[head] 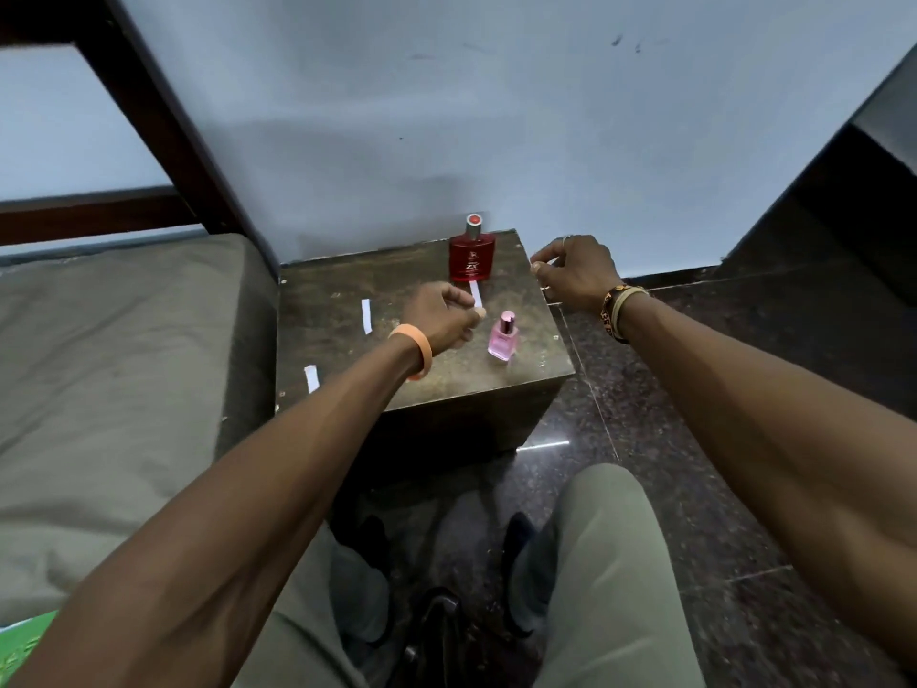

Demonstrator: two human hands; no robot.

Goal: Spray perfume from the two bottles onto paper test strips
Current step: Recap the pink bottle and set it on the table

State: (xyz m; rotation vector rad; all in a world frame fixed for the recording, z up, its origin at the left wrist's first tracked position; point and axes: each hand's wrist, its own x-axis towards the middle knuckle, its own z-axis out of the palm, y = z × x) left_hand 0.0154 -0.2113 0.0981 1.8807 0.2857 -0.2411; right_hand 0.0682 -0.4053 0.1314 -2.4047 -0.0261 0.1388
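A red perfume bottle point(472, 258) stands upright at the back of a small dark wooden table point(347, 290). A small pink bottle point(503, 336) with a pink cap stands near the front right. One white paper strip point(476, 292) lies in front of the red bottle, and my left hand point(439, 317) has its fingers pinched at the strip's near end. Two more strips, one mid-left point(366, 316) and one front-left point(311, 378), lie on the table. My right hand point(575, 273) hovers over the table's right edge with curled fingers; whether they hold anything is unclear.
A bed with a grey mattress point(114, 365) and a dark wooden frame point(163, 121) touches the table's left side. The wall point(496, 116) is right behind the table. Dark polished floor point(694, 414) lies to the right. My knees are below the table's front edge.
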